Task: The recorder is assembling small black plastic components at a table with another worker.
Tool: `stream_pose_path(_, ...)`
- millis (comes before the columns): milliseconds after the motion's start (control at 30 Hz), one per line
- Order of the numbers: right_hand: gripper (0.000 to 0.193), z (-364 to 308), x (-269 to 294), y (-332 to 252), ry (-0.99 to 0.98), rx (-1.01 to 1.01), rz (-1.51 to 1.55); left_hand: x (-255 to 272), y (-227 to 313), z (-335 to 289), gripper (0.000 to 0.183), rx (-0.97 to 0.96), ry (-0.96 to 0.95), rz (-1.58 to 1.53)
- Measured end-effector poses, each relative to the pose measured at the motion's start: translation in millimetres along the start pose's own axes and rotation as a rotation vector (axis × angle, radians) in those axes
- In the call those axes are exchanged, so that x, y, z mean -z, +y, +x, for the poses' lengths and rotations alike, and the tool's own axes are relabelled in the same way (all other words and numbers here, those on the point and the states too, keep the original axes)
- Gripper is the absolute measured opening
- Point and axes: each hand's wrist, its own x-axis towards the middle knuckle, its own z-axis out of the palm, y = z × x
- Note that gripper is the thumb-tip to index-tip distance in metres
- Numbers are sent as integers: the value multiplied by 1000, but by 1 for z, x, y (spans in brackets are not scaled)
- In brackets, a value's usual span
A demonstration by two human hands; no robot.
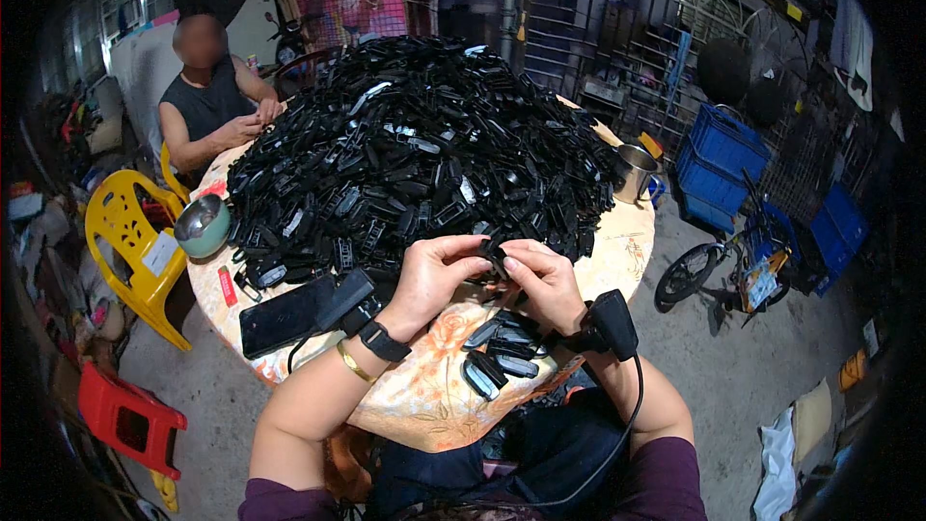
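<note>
Between my two hands is a small black plastic part (494, 256), partly hidden by the fingers. My left hand (436, 275) pinches it from the left, and my right hand (542, 280) grips it from the right with thumb and fingers. Just beyond rises a large heap of black plastic parts (415, 145), some with shiny grey faces. Close to me, below the right hand, lies a small group of black and grey oval pieces (500, 357) on the patterned tablecloth (424, 396). A black phone (285, 320) rests left of my left wrist.
A green bowl (203, 227) sits at the table's left edge, a metal mug (635, 174) at its right. Across to the left sits another person (207, 96). Around the table are a yellow chair (135, 241), a red stool (130, 420), a bicycle (733, 256) and blue crates (719, 164).
</note>
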Motion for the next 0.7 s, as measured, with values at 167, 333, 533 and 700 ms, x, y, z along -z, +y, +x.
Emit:
stream_pose_path(167,19,1,-2,2,44,222,-366,-8,0,-2,27,53,-9,-102)
stream_pose_path(333,29,-4,-13,-3,103,101,-366,-1,-3,0,27,66,-43,-167)
stream_pose_path(533,25,-5,-4,-4,-40,-66,-168,3,5,1,24,-22,-133,-54)
stream_pose_path(700,22,-2,0,-19,-114,-76,-274,4,6,-1,23,-70,-128,10)
